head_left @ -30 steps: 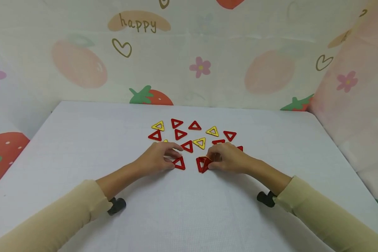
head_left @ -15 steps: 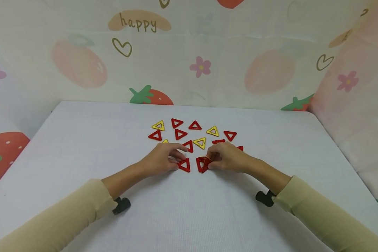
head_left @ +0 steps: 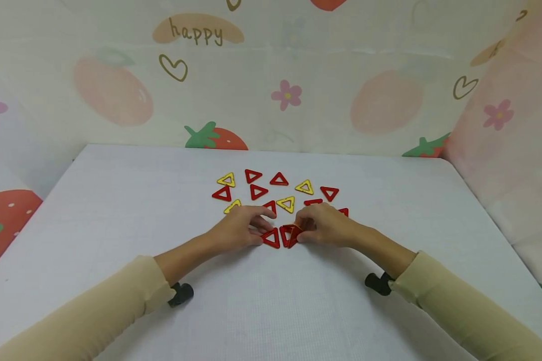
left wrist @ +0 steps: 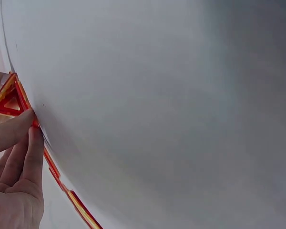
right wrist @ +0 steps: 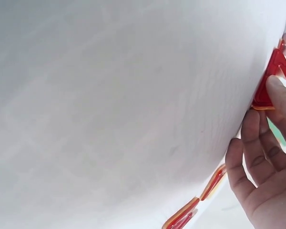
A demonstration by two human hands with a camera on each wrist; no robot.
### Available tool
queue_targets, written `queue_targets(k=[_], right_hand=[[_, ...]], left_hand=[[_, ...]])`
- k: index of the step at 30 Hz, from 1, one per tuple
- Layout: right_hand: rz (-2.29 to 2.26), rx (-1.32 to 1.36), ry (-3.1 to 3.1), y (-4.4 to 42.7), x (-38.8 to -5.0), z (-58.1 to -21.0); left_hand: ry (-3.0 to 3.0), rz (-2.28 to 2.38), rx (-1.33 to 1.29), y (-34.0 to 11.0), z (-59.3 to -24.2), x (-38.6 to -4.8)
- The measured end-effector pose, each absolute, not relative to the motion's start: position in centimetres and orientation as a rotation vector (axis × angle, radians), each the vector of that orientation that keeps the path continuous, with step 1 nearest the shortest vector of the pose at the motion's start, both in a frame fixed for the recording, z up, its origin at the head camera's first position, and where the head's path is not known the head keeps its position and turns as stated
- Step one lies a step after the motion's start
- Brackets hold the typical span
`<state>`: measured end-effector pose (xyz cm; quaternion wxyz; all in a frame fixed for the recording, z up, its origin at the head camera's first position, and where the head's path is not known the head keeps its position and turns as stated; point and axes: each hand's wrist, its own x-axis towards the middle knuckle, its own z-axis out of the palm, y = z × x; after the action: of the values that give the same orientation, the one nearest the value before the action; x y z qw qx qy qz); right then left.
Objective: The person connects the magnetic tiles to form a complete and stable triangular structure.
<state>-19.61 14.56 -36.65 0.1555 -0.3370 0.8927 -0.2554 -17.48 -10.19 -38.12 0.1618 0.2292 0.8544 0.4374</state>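
Observation:
Near the middle of the table, my left hand (head_left: 238, 229) pinches a red triangular tile (head_left: 277, 239) between thumb and fingers. It sits right beside the red triangular tiles (head_left: 283, 238) that my right hand (head_left: 328, 226) holds. Those tiles lean together at angles, at least one standing up from the table; their exact number is hidden. In the left wrist view, my left fingertips touch a red tile (left wrist: 23, 98) next to the angled ones. My right thumb presses on a red tile (right wrist: 264, 95) in the right wrist view, with the other fingers behind and below it.
Behind the hands lie several loose red triangles (head_left: 259, 196) and yellow triangles (head_left: 291, 204), flat on the white table (head_left: 271, 301). A few are partly covered by the hands. A printed cloth backdrop (head_left: 325, 60) rises at the table's back edge.
My left hand has slid to the right with its red triangular tile, closing the gap to the tiles at my right hand. My right hand has hardly moved.

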Motion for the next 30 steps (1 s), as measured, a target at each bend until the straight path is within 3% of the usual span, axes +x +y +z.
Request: queue_targets(k=[30], right_hand=[[-0.719,-0.914,2.545,14.25,-19.87,-36.95]], left_hand=[[2.583,1.13,0.748,-9.7,-37.93,-16.63]])
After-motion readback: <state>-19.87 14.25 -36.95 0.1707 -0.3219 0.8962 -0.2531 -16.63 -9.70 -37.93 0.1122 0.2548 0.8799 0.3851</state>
